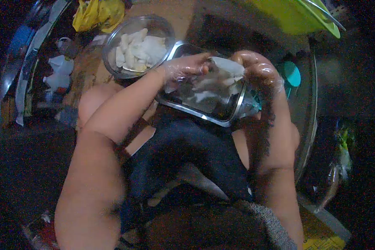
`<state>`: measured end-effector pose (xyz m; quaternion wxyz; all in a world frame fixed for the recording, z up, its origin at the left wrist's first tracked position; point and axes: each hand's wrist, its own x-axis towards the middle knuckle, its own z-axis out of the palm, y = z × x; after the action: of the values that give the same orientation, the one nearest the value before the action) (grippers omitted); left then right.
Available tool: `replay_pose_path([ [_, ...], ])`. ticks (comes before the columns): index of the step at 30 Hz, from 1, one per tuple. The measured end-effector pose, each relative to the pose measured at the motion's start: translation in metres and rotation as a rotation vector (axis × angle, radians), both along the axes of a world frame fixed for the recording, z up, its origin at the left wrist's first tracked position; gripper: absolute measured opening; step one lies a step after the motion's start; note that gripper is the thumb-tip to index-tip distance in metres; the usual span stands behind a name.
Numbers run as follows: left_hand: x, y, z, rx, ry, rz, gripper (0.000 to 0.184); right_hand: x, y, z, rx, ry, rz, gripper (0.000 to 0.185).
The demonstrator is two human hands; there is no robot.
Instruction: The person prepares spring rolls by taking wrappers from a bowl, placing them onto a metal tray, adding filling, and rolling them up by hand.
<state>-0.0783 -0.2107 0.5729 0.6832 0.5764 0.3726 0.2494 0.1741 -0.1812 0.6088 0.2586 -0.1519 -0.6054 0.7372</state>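
Observation:
A pale, flat, floppy piece [228, 66] is stretched between my hands above a metal-rimmed tray [196, 113]. My left hand [184, 69], in a clear plastic glove, has its fingers closed at the piece's left edge. On the other side my right hand [260, 70], also in a clear glove, pinches the right edge with curled fingers. More whitish pieces [210, 93] lie in the tray beneath, partly blurred. A round see-through bowl [109, 58] left of the tray holds a heap of similar white pieces [139, 50]; what they are made of I cannot tell.
A yellow plastic bag [99, 16] lies behind the bowl. White containers [60, 71] stand at the left. A large lime-green basin [293, 16] is at the back right, with a teal round object [291, 74] below it. Green-leafed vegetables [343, 143] lie far right.

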Motion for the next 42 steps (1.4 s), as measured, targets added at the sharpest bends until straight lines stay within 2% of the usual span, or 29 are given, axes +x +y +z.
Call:
replay_pose_path([
  [1, 0.002, -0.002, 0.002, -0.071, -0.134, -0.029, 0.062, -0.002, -0.004, -0.007, -0.099, 0.124, -0.017, 0.023],
  [2, 0.0, 0.005, -0.008, -0.032, -0.122, -0.133, 0.055, 0.009, 0.018, -0.036, -0.233, 0.094, 0.083, 0.032],
  [4, 0.002, 0.011, -0.026, -0.103, -0.122, 0.012, 0.041, 0.011, 0.008, -0.068, -0.318, 0.215, -0.239, 0.038],
  [5, 0.004, 0.01, -0.021, -0.14, -0.119, 0.084, 0.033, 0.006, 0.007, -0.074, -0.474, 0.33, -0.259, 0.041],
  [6, 0.005, 0.005, -0.01, -0.236, -0.158, 0.145, 0.018, 0.002, 0.007, -0.08, -0.625, 0.451, -0.282, 0.045],
  [9, -0.007, 0.01, -0.018, -0.188, -0.222, 0.184, 0.019, -0.01, -0.003, -0.068, -0.848, 0.435, -0.273, 0.038],
  [13, -0.005, 0.007, -0.006, -0.135, -0.116, 0.322, 0.013, -0.01, 0.002, -0.082, -0.56, 0.024, -0.312, 0.04],
  [14, -0.007, 0.01, -0.01, -0.039, -0.06, 0.335, 0.013, -0.016, -0.002, -0.067, -0.513, -0.017, -0.317, 0.048],
  [16, -0.02, 0.023, -0.019, 0.139, 0.055, 0.351, 0.014, -0.012, 0.011, -0.079, -0.234, -0.261, -0.424, 0.045],
  [18, -0.028, 0.029, -0.02, 0.186, 0.139, 0.345, 0.015, -0.004, 0.03, -0.099, -0.003, -0.356, -0.468, 0.04],
  [20, -0.036, 0.035, -0.021, 0.217, 0.21, 0.312, 0.019, 0.001, 0.047, -0.114, 0.174, -0.313, -0.454, 0.035],
  [23, -0.032, 0.038, -0.018, 0.493, 0.247, 0.247, 0.037, -0.01, 0.02, -0.063, -0.012, -0.255, -0.448, 0.027],
  [26, -0.013, 0.024, -0.008, 0.66, 0.31, 0.287, 0.055, -0.018, 0.008, -0.04, -0.035, -0.199, -0.359, 0.027],
  [28, -0.002, 0.018, 0.002, 0.579, 0.316, 0.218, 0.063, -0.025, 0.002, -0.037, -0.065, -0.194, -0.364, 0.027],
  [30, 0.003, 0.021, 0.008, 0.587, 0.354, 0.123, 0.052, -0.029, -0.004, -0.023, 0.003, -0.276, -0.339, 0.032],
  [33, 0.0, 0.035, 0.012, 0.26, 0.435, 0.108, 0.034, -0.021, 0.003, -0.035, 0.226, -0.287, -0.275, 0.036],
  [34, -0.004, 0.04, 0.006, 0.425, 0.37, 0.182, 0.015, -0.013, 0.009, -0.045, 0.323, -0.499, -0.317, 0.039],
  [37, -0.016, 0.047, 0.008, 0.59, 0.253, 0.198, 0.016, -0.009, 0.012, -0.031, 0.302, -0.631, -0.396, 0.043],
  [38, -0.017, 0.049, 0.008, 0.68, 0.343, 0.231, 0.021, -0.005, 0.018, -0.039, 0.359, -0.68, -0.468, 0.042],
  [40, -0.018, 0.047, 0.006, 0.616, 0.276, 0.252, 0.021, 0.004, 0.031, -0.061, 0.474, -0.777, -0.612, 0.041],
  [42, -0.021, 0.05, -0.009, 0.627, 0.305, 0.226, 0.021, 0.0, 0.032, -0.053, 0.574, -0.836, -0.524, 0.042],
])
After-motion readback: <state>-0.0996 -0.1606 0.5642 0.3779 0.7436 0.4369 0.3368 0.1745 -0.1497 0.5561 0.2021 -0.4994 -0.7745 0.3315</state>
